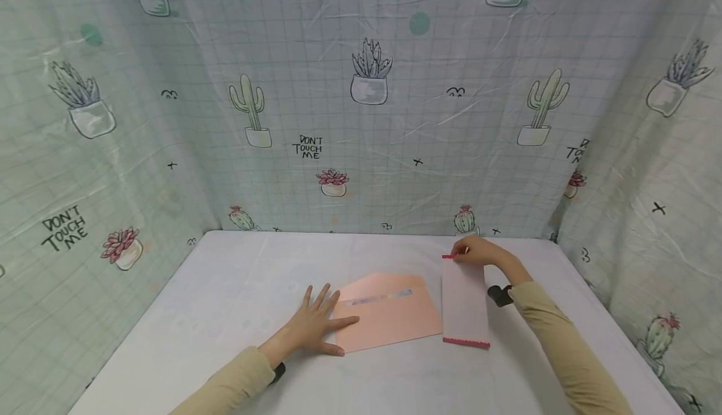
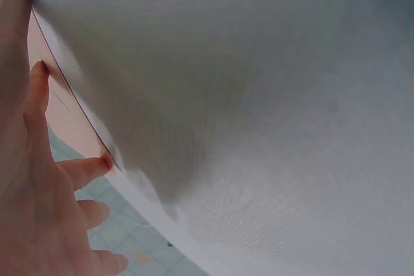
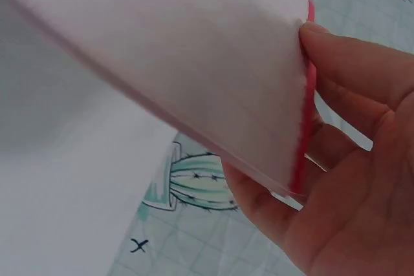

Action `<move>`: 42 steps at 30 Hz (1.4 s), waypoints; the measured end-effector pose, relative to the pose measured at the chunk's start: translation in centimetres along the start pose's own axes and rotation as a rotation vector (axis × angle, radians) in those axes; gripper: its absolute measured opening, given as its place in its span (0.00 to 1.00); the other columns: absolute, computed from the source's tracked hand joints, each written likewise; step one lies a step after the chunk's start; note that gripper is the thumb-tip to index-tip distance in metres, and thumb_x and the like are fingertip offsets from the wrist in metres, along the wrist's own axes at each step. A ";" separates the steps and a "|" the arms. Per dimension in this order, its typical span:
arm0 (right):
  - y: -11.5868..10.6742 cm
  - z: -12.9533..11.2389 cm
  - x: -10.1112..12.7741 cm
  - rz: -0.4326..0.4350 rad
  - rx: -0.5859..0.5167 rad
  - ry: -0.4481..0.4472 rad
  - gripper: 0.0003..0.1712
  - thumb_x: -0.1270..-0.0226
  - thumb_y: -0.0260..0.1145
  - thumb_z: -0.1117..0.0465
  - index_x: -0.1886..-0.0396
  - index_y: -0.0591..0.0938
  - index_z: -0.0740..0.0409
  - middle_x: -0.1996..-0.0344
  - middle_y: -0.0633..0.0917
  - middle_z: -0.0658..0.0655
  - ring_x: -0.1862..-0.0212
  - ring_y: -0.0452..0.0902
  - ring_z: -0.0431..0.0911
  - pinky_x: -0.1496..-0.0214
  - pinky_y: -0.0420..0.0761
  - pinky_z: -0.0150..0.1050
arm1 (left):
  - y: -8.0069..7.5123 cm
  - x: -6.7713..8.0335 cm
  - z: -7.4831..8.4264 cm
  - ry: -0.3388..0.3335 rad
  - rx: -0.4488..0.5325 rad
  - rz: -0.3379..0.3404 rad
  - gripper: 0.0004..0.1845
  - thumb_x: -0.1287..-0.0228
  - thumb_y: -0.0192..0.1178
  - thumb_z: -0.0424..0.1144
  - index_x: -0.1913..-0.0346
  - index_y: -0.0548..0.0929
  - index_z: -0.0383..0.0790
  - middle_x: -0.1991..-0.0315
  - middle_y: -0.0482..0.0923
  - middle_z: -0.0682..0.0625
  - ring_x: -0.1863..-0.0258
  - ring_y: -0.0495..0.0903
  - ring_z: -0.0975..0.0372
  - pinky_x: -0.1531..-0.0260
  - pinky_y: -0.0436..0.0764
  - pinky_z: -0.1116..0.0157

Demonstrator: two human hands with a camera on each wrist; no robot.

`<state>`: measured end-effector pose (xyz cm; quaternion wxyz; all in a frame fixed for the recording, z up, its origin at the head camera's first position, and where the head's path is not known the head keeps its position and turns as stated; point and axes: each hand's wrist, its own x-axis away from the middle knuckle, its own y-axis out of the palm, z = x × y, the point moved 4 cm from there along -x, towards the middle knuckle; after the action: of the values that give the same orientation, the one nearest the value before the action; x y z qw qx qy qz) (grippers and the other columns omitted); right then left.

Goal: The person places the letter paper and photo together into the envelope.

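Observation:
A peach envelope lies on the white table, its pointed flap at the far side and a shiny strip across it. My left hand rests with spread fingers on the envelope's left end. In the left wrist view the thumb and nearest fingers of the left hand lie along the envelope's edge. Beside the envelope's right end, a long pale pink paper has red bands at both short ends. My right hand pinches its far end, thumb over the red edge and fingers behind the paper.
The white table reaches back to a hanging cloth printed with cacti, which also covers both sides. A dark wrist strap sits at the right wrist, and another at the left.

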<state>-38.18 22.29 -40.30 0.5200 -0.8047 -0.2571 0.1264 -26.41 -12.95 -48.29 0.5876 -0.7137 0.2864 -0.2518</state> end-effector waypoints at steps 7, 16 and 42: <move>-1.7 0.4 1.4 -0.049 -0.099 0.025 0.07 0.37 0.56 0.62 0.65 0.79 0.57 0.66 0.80 0.54 0.66 0.70 0.43 0.67 0.71 0.35 | 0.3 -0.1 -0.1 -0.005 0.006 -0.009 0.38 0.51 0.45 0.72 0.35 0.57 0.66 0.33 0.54 0.36 0.34 0.48 0.38 0.44 0.51 0.35; -4.6 -0.3 3.6 0.091 -0.194 0.058 0.13 0.37 0.57 0.60 0.58 0.79 0.63 0.59 0.80 0.62 0.61 0.73 0.47 0.63 0.75 0.37 | 0.2 -0.1 -0.1 -0.014 0.006 -0.005 0.38 0.51 0.46 0.72 0.35 0.58 0.66 0.33 0.54 0.37 0.34 0.48 0.39 0.44 0.51 0.35; -1.7 -0.2 0.8 0.343 -0.440 0.112 0.21 0.36 0.57 0.56 0.51 0.75 0.68 0.55 0.77 0.69 0.57 0.76 0.54 0.65 0.80 0.37 | 0.0 0.3 0.0 -0.050 0.026 -0.005 0.37 0.51 0.46 0.72 0.36 0.58 0.68 0.33 0.54 0.38 0.34 0.48 0.38 0.44 0.50 0.35</move>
<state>-37.93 23.14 -38.62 0.3174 -0.9356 -0.1095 0.1091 -26.24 -13.16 -48.31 0.6031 -0.7129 0.2663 -0.2390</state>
